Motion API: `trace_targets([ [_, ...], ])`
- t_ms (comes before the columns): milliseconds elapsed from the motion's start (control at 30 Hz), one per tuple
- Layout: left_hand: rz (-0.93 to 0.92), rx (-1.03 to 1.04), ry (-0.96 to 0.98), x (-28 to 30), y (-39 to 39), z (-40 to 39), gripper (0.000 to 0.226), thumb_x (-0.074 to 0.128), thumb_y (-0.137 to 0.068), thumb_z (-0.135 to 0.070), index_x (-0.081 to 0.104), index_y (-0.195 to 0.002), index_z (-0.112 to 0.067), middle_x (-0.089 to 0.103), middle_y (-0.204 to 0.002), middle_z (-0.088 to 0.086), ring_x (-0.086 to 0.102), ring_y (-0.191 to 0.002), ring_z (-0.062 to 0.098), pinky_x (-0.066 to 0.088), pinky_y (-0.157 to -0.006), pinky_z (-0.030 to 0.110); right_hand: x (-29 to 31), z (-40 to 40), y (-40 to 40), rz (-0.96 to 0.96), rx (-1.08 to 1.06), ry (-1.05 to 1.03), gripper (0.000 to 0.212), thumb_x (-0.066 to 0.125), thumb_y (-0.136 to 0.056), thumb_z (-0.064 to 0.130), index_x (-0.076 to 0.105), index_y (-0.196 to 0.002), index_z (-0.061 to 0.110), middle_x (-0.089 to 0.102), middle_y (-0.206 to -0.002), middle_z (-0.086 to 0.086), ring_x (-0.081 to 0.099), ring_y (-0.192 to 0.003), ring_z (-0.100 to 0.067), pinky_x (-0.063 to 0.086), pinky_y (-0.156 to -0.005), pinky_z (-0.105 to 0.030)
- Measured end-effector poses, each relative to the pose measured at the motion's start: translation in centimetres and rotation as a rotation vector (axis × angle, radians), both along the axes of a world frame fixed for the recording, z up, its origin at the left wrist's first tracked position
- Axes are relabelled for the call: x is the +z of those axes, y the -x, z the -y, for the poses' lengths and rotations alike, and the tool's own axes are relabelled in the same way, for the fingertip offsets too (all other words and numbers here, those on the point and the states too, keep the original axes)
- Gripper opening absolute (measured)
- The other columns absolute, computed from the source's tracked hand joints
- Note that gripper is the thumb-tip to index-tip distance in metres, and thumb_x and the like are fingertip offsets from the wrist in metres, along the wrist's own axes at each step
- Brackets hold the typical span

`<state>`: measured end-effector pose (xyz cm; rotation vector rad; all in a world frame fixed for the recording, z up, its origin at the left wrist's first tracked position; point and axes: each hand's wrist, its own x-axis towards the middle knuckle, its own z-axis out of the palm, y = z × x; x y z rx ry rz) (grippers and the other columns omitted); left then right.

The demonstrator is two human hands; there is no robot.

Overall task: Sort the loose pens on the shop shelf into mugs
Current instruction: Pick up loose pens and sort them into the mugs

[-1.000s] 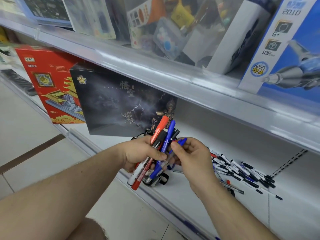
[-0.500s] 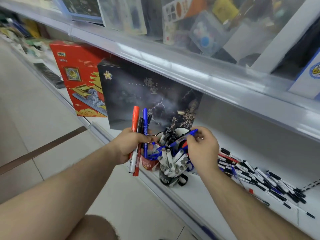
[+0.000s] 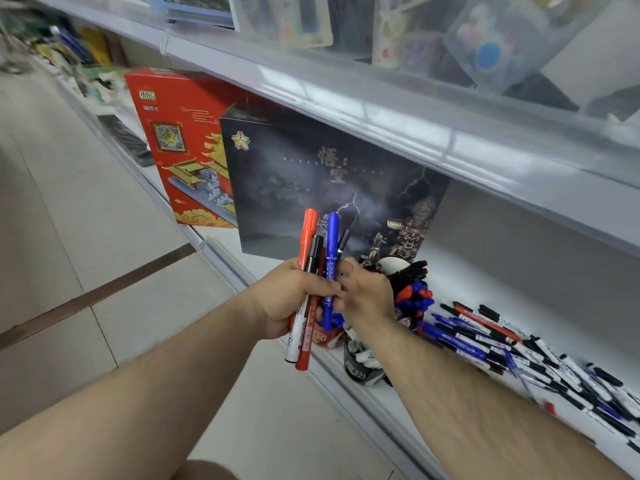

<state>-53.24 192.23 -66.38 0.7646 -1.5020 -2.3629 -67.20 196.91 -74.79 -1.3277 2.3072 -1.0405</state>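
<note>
My left hand (image 3: 291,299) grips an upright bundle of pens (image 3: 313,258): a red marker, a black one, a blue one and a thin dark one. My right hand (image 3: 369,294) is pressed against it from the right, thumb and fingertips pinching the blue pen (image 3: 332,244) in the bundle. Below my hands stand a red mug (image 3: 320,338) and a black mug (image 3: 360,372) holding white-barrelled pens. Behind my right hand, a mug (image 3: 414,299) is filled with blue- and red-capped pens, and a white mug (image 3: 389,264) holds black ones. Loose pens (image 3: 519,355) lie scattered on the shelf to the right.
A dark picture box (image 3: 311,181) and a red building-set box (image 3: 180,150) stand at the shelf's back left. The upper shelf edge (image 3: 381,109) overhangs the work area. The lower shelf lip (image 3: 349,389) runs diagonally, with tiled floor (image 3: 86,237) to the left.
My right hand no longer holds the blue pen it carried over the mugs. It has moved left to the bundle in my left hand, which stays raised.
</note>
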Motion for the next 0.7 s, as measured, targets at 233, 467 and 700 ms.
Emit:
trace_targets([
  [233,-0.017,-0.124,-0.037,-0.2,0.0,0.0,0.037,0.058,-0.073,-0.001,0.066,-0.108,-0.008,0.074,-0.092,0.007,0.066,-0.065,0.018,0.054,-0.072,0.035,-1.7,0.5,1.1,-0.409,0.014,-0.392,0.025,0.044,-0.094,0.034,0.067,-0.087,0.037,0.064,-0.088,0.013,0.051,-0.103,-0.018,0.03,-0.091,-0.039],
  [467,0.042,-0.23,-0.034,0.3,0.3,-1.1,0.04,0.06,-0.07,-0.003,0.065,-0.11,-0.005,0.072,-0.095,0.013,0.067,-0.062,0.018,0.05,-0.054,0.026,3.6,-3.2,2.1,0.404,-0.221,0.04,0.024,0.061,-0.083,0.02,0.067,-0.063,0.031,0.066,-0.067,0.008,0.063,-0.069,-0.023,0.052,-0.065,-0.038],
  [700,0.078,-0.359,-0.016,1.3,2.1,-3.7,0.042,0.059,-0.068,-0.002,0.065,-0.109,-0.005,0.073,-0.091,0.012,0.066,-0.061,0.02,0.049,-0.048,0.024,10.8,-12.2,0.6,0.84,-0.233,0.341,0.018,0.053,-0.101,0.027,0.07,-0.099,0.024,0.067,-0.078,-0.004,0.048,-0.049,-0.017,0.034,-0.048,-0.028],
])
